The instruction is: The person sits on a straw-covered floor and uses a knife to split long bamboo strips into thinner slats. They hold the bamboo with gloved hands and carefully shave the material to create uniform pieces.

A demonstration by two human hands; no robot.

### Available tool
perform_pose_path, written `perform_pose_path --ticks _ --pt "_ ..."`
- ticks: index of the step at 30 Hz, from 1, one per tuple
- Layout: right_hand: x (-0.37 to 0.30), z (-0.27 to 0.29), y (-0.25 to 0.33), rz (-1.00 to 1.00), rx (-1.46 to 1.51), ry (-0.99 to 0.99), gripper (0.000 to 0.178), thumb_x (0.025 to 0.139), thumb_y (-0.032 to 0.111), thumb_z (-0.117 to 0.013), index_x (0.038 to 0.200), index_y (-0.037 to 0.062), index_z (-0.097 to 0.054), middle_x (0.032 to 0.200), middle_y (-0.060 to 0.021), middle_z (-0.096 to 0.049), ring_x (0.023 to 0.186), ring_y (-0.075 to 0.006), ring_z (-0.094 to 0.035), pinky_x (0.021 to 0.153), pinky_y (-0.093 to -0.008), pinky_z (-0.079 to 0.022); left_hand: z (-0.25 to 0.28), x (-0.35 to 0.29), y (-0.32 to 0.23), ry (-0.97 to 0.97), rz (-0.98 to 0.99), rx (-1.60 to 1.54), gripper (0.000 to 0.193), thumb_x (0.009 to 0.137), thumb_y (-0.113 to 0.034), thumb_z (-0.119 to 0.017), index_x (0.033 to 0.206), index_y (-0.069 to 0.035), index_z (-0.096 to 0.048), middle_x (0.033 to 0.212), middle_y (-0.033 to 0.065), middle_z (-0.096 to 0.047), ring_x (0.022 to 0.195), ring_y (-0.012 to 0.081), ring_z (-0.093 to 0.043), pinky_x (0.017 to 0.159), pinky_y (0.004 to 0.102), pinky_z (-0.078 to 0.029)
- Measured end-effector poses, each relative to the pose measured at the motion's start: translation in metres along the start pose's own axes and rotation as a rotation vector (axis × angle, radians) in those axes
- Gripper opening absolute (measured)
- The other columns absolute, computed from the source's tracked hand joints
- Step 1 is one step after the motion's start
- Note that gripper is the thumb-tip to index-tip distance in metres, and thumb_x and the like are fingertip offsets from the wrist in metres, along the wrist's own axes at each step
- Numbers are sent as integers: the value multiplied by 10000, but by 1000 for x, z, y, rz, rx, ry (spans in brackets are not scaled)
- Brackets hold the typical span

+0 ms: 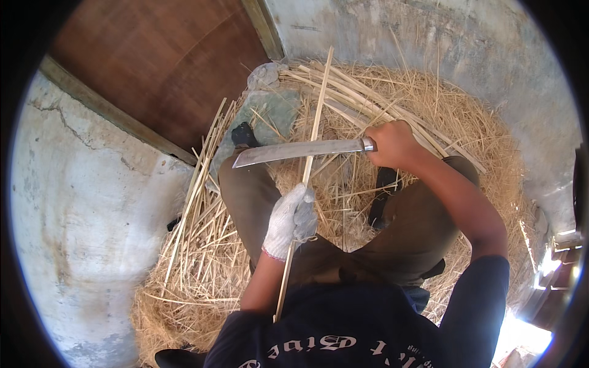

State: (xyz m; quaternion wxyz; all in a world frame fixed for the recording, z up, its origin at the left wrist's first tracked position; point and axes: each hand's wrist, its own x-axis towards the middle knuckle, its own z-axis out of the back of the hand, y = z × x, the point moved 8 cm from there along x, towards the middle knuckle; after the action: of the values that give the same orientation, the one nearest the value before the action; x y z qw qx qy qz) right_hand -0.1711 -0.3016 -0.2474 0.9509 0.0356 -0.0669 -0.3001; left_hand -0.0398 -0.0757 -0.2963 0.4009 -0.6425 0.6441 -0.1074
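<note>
My left hand (291,221), in a white knit glove, is closed round a long, thin bamboo strip (318,110). The strip runs from near my chest up past my knees toward the far wall. My bare right hand (393,145) grips a machete (300,149) at its handle, which the fingers hide. Its broad metal blade points left and lies across the strip, beyond the gloved hand. Whether the edge touches the strip or passes just over it, I cannot tell.
Pale shavings (466,116) cover the floor around my bent legs. A bundle of split strips (356,92) lies at the far side, and thinner strips (199,178) are heaped at the left. Worn plaster walls (92,202) and a brown panel (165,61) close in the space.
</note>
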Motion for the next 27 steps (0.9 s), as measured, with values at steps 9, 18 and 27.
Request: perform_pose_path --ticks 9,18,27 --pt "14 -7 -63 -230 608 -241 251 857 241 -699 807 -4 -680 622 -118 -634 601 -281 -653 628 -411 -533 -3 5 3 156 51 -252 345 1116 -334 -437 969 -67 -597 506 -64 -388 334 90 -330 333 266 -281" --pt "17 -1 -84 -440 655 -23 384 827 327 -817 849 -30 -677 678 -94 -616 640 -203 -604 626 -373 -494 -15 0 -2 140 -44 5 323 1102 -269 -465 1114 7 -633 544 -44 -396 360 99 -341 357 271 -304" --pt "4 -25 -57 -285 593 32 270 771 221 -743 815 -43 -706 706 -170 -684 640 -249 -665 652 -398 -523 7 3 -4 -28 -128 270 231 1079 -205 -541 1063 -7 -659 561 -56 -380 388 77 -329 368 265 -285"
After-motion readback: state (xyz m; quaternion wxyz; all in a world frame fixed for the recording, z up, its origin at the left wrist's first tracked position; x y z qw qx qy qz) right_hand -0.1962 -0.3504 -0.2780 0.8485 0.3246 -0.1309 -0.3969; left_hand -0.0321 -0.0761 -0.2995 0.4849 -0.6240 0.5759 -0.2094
